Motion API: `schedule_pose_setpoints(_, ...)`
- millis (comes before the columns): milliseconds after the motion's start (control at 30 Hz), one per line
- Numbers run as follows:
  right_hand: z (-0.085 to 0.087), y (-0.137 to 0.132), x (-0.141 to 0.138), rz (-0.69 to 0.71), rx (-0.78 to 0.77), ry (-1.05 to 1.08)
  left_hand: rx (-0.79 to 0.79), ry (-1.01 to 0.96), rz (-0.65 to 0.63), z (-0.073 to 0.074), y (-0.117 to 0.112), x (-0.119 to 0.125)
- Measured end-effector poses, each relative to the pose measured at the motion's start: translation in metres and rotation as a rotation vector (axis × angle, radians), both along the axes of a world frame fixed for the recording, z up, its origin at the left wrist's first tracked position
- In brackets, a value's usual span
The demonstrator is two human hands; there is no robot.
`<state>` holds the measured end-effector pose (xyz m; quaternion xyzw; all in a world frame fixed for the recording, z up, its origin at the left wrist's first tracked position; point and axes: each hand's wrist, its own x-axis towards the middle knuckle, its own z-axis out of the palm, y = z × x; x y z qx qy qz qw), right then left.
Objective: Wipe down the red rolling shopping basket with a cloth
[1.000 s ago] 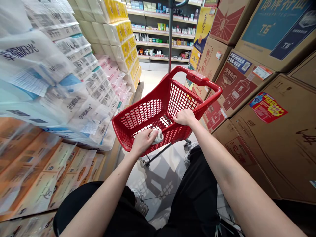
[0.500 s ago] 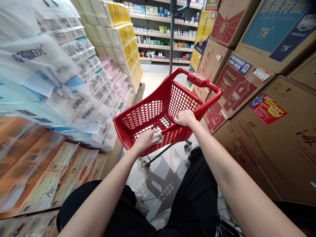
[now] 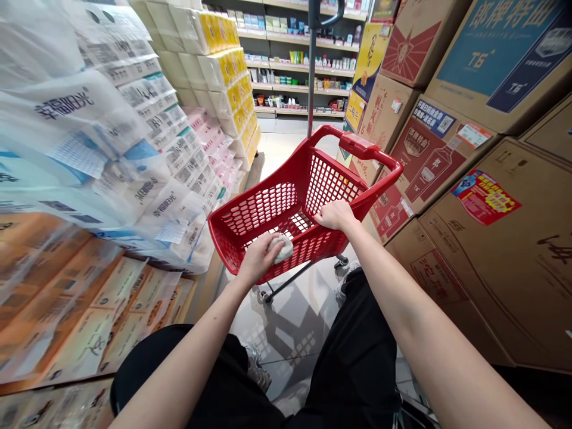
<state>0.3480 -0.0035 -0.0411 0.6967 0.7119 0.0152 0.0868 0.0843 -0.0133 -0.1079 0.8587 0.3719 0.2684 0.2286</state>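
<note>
Two bare hands are at the near side of a red cart (image 3: 308, 245), which lies straight ahead of them. Its long way runs on a slant, from the low left end up to the handle (image 3: 357, 146) at the far right. The left hand (image 3: 260, 255) is nearer the low end, and the right hand (image 3: 335, 214) is nearer the handle. Between them is a short bit of the near rim.

The left hand has its fingers and thumb pinched around a cloth (image 3: 283, 250) at that rim. The right hand is curled over the rim, holding on — its fingertips are hidden inside.

The cart is smooth, shiny plastic, full of little holes like a net. The cloth is pale, soft-looking and bunched in a lump. Thin metal legs end in small round wheels (image 3: 267, 297). Stiff brown boxes (image 3: 465, 262) stand on the right; crinkly, see-through wrap covers the packs (image 3: 152, 179) on the left.
</note>
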Motion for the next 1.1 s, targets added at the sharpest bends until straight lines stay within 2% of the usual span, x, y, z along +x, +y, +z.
schedule_pose_setpoints(67, -0.001, 0.000, 0.001, 0.011, 0.008, 0.001, -0.002, -0.003, -0.042, 0.000, -0.002, 0.001)
schedule_pose_setpoints(133, -0.001, -0.001, 0.002, 0.018, 0.016, 0.003, 0.014, 0.101, -0.114, 0.000, -0.002, 0.004)
schedule_pose_setpoints(200, -0.002, -0.001, 0.003, 0.021, 0.016, 0.004, 0.053, 0.226, -0.126, 0.000, -0.004, 0.009)
schedule_pose_setpoints(367, -0.002, -0.001, 0.002, 0.020, 0.021, -0.008, 0.155, 0.496, 0.062, 0.008, -0.013, 0.027)
schedule_pose_setpoints(467, -0.001, -0.001, 0.000, 0.015, 0.022, -0.021, 0.185, 0.582, 0.097, 0.014, -0.017, 0.032)
schedule_pose_setpoints(567, -0.001, -0.001, -0.002, 0.012, 0.018, -0.021, 0.220, 0.546, 0.019, 0.015, -0.015, 0.028)
schedule_pose_setpoints(667, -0.001, -0.001, -0.002, 0.017, 0.015, -0.011, 0.259, 0.495, -0.024, 0.009, -0.009, 0.020)
schedule_pose_setpoints(833, -0.001, 0.000, -0.008, -0.003, 0.032, 0.012, 0.260, 0.419, 0.010, 0.000, 0.000, 0.010)
schedule_pose_setpoints(1100, 0.002, 0.004, -0.032, 0.018, 0.040, 0.077, 0.238, 0.286, 0.049, -0.001, 0.011, -0.015)
